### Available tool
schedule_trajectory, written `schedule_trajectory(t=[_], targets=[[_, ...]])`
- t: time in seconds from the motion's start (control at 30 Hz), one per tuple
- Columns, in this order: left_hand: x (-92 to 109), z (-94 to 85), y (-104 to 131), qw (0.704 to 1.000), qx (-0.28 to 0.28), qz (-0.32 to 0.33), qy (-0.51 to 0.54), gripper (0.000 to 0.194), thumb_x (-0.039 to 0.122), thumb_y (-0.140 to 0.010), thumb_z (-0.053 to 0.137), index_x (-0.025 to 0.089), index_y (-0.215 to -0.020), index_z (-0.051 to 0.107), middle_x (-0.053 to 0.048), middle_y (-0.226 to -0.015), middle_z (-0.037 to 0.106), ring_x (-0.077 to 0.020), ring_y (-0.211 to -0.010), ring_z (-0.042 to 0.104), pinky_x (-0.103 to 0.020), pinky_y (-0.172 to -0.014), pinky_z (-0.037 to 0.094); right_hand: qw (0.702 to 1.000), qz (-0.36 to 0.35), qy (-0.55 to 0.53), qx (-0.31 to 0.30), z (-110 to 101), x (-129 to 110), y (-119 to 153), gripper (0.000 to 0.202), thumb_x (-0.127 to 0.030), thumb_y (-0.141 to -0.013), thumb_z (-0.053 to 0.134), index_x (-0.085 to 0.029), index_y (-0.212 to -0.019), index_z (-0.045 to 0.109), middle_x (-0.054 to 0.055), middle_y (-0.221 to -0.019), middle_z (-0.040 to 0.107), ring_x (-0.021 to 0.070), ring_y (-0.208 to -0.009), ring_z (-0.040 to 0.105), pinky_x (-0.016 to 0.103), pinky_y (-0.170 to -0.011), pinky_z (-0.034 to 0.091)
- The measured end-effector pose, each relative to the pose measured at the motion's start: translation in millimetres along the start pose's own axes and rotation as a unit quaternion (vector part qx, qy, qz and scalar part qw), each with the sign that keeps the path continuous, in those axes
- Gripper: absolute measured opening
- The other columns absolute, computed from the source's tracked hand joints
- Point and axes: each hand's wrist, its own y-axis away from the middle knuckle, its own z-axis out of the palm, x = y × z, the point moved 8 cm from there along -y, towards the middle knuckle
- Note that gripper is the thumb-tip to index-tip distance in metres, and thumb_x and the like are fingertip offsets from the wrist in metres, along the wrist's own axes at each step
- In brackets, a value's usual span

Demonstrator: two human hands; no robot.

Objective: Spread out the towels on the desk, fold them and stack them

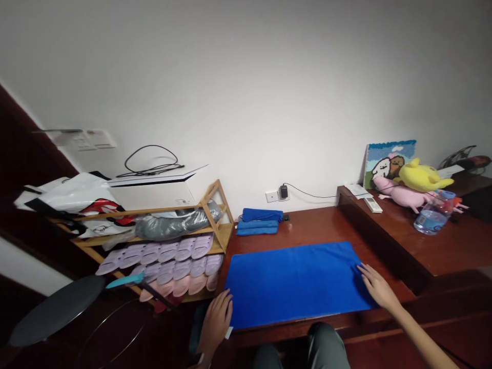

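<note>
A blue cloth (295, 282) lies spread flat on the reddish-brown table (303, 225), a few light wrinkles near its far right corner. At its left edge, near the front corner, my left hand (218, 316) rests with the fingers extended and close to the cloth; a small white tag shows beside the wrist. My right hand (374, 284) lies at the cloth's right edge, fingers apart, fingertips on or beside the edge. Neither hand grasps anything. Behind the spread cloth, several folded blue cloths (257, 228) are stacked near the wall.
At left stands a wooden rack (226, 238) with rows of slippers (184, 248) and a white box (154, 195). A raised surface at right holds plush toys (421, 177), a water bottle (434, 215) and a remote (372, 205). A black charger (283, 191) is plugged into the wall.
</note>
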Motion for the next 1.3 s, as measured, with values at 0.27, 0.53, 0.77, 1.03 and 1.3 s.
schedule_trajectory(t=[0.27,0.53,0.77,1.03,1.3], targets=[[-23.3,85.1,-116.0,0.991,-0.11,-0.071,-0.019,0.05,0.037,-0.104,0.038,0.021,-0.145,0.062,-0.011,-0.156,0.057,-0.0278,-0.146,0.051,-0.05,-0.121,0.041,0.996,-0.012,0.053,-0.077,47.3,-55.6,-113.0,0.064,-0.047,-0.103,0.026,-0.021,-0.156,0.051,0.008,-0.165,0.044,0.0279,-0.155,0.036,0.05,-0.128,0.029],[-68.1,136.5,-117.6,0.982,-0.13,-0.116,-0.067,0.059,0.044,-0.105,0.035,0.019,-0.156,0.049,-0.016,-0.165,0.045,-0.0326,-0.151,0.042,-0.051,-0.12,0.039,0.982,0.086,0.133,-0.105,83.4,-15.7,-128.5,0.068,-0.049,-0.103,0.023,-0.024,-0.165,0.032,0.004,-0.172,0.03,0.028,-0.159,0.023,0.05,-0.13,0.019],[-57.3,123.3,-120.3,0.979,-0.144,-0.117,-0.086,0.059,0.047,-0.105,0.036,0.021,-0.157,0.049,-0.015,-0.164,0.046,-0.0329,-0.148,0.046,-0.053,-0.119,0.04,0.968,0.143,0.155,-0.139,73.9,-12.8,-126.5,0.069,-0.046,-0.103,0.02,-0.02,-0.167,0.027,0.007,-0.173,0.025,0.0316,-0.16,0.021,0.056,-0.128,0.019],[-57.6,123.4,-114.8,0.982,-0.138,-0.117,-0.06,0.061,0.052,-0.106,0.036,0.023,-0.159,0.045,-0.014,-0.167,0.04,-0.0316,-0.153,0.04,-0.055,-0.124,0.032,0.992,-0.08,0.029,-0.098,119.8,-262.7,-149.9,0.067,-0.043,-0.105,0.027,-0.011,-0.164,0.032,0.013,-0.169,0.032,0.0317,-0.158,0.026,0.055,-0.129,0.017],[-62.5,131.5,-111.3,0.981,-0.139,-0.132,-0.04,0.061,0.051,-0.106,0.036,0.025,-0.161,0.042,-0.013,-0.169,0.037,-0.0322,-0.155,0.036,-0.056,-0.124,0.031,0.958,-0.16,-0.069,-0.229,219.5,-428.5,-119.5,0.07,-0.051,-0.106,0.026,-0.019,-0.169,0.017,0.008,-0.172,0.02,0.0292,-0.161,0.016,0.057,-0.129,0.013]])
